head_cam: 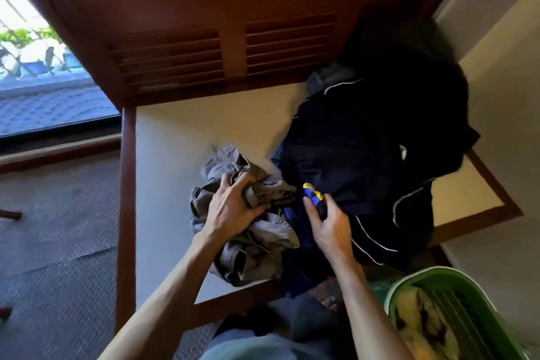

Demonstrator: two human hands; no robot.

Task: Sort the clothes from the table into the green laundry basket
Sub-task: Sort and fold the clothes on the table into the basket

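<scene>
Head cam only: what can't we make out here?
- Green laundry basket: cut off by the bottom-right edge; contents only partly seen.
- Dark clothes pile: too dark to separate garments.
- Right hand: fingertips buried in blue-and-yellow fabric.
- Left hand covers part of the grey garment.

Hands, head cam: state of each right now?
Left hand: closed, gripping the grey garment on the table.
Right hand: closed, pinching the blue-and-yellow cloth.
</scene>
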